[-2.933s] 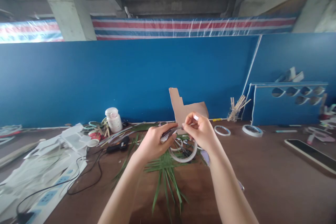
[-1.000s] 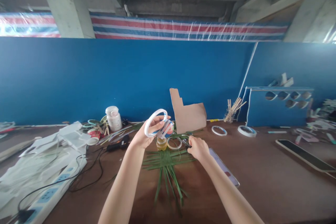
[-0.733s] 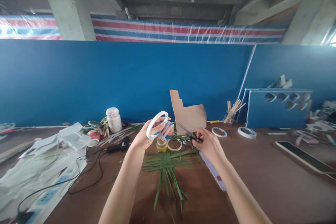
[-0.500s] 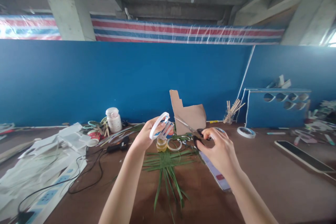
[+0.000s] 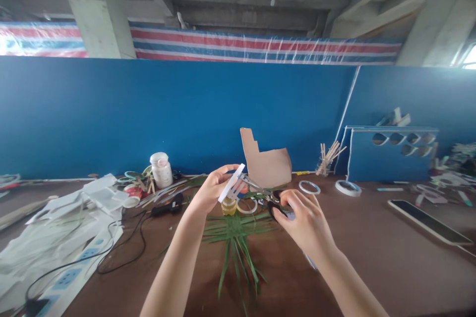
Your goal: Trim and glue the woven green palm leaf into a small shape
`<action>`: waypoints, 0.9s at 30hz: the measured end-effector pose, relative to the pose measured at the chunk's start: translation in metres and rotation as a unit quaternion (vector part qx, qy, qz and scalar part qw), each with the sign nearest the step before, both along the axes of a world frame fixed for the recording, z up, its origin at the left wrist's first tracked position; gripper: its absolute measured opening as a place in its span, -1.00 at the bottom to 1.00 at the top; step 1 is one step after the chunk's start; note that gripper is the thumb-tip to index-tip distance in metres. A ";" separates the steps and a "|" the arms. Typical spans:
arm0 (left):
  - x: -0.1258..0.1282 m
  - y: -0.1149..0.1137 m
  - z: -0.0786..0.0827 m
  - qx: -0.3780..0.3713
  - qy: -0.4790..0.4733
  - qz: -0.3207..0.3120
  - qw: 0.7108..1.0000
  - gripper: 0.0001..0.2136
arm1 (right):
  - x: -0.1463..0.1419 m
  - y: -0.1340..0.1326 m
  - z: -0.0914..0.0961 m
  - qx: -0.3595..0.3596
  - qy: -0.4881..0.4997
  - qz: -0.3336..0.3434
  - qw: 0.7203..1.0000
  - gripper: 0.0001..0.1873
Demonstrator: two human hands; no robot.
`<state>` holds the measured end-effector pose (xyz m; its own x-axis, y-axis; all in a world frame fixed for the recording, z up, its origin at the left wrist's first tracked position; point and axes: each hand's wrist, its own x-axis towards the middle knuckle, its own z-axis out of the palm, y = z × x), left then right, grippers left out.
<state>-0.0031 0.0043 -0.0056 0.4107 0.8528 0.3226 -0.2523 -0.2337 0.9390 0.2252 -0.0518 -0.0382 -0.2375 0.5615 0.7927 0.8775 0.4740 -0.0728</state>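
My left hand [image 5: 211, 189] is closed on a roll of white tape [image 5: 231, 184], held tilted nearly edge-on above the table. Short white-and-blue strips show beside the ring. In my right hand [image 5: 307, 218] are black-handled scissors [image 5: 275, 206], fingers through the loops. Their blades point left at the strips by the roll; I cannot tell whether they touch. Below lies a woven piece of green leaf strips [image 5: 235, 230], its loose ends fanned out. A small jar of yellow stuff [image 5: 229, 206] stands behind it, partly covered by the roll. My right hand mostly hides a phone.
A cut cardboard piece [image 5: 269, 166] leans against the blue partition [image 5: 208, 109]. Tape rings [image 5: 309, 187], sticks in a glass [image 5: 327, 161] and a dark-screened phone [image 5: 427, 220] are to the right. On the left are a white jar [image 5: 161, 170], papers, cables and a power strip [image 5: 70, 277].
My right hand has moved left and down, bringing the scissors closer to the tape roll. The roll has turned nearly edge-on. A tape ring behind my right hand is now uncovered.
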 end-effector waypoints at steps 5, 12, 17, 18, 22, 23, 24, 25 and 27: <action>0.002 0.003 -0.005 0.000 -0.003 -0.002 1.000 -0.50 | -0.004 0.000 -0.001 -0.006 0.014 -0.009 1.000 -0.84; 0.006 -0.002 -0.001 -0.008 0.015 0.026 1.000 -0.49 | -0.013 0.000 -0.003 0.006 0.030 -0.023 0.999 -0.84; 0.006 -0.004 0.001 0.002 0.045 0.043 0.998 -0.50 | -0.015 -0.001 -0.005 0.013 0.028 -0.021 0.999 -0.86; 0.006 -0.004 0.001 0.002 0.051 0.043 0.998 -0.51 | -0.015 -0.001 -0.005 0.013 0.027 -0.019 0.999 -0.87; 0.005 -0.003 0.000 0.000 0.057 0.042 0.997 -0.51 | -0.013 -0.001 -0.007 0.019 0.025 -0.009 0.999 -0.87; 0.005 -0.003 0.000 -0.002 0.055 0.043 0.998 -0.51 | -0.013 -0.001 -0.006 0.020 0.024 -0.007 0.999 -0.87; 0.005 -0.003 0.000 -0.002 0.053 0.044 0.998 -0.51 | -0.013 -0.001 -0.006 0.021 0.023 -0.005 0.999 -0.87; 0.004 -0.003 0.000 -0.002 0.052 0.045 0.998 -0.50 | -0.013 -0.001 -0.006 0.022 0.022 -0.004 1.000 -0.87; 0.004 -0.003 0.000 0.000 0.053 0.042 0.998 -0.50 | -0.013 -0.001 -0.005 0.024 0.021 -0.004 0.999 -0.86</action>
<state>0.0012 0.0010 -0.0060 0.3693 0.8856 0.2816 -0.1302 -0.2507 0.9593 0.2117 -0.0528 -0.0433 -0.1991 0.5244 0.8279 0.8781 0.4706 -0.0869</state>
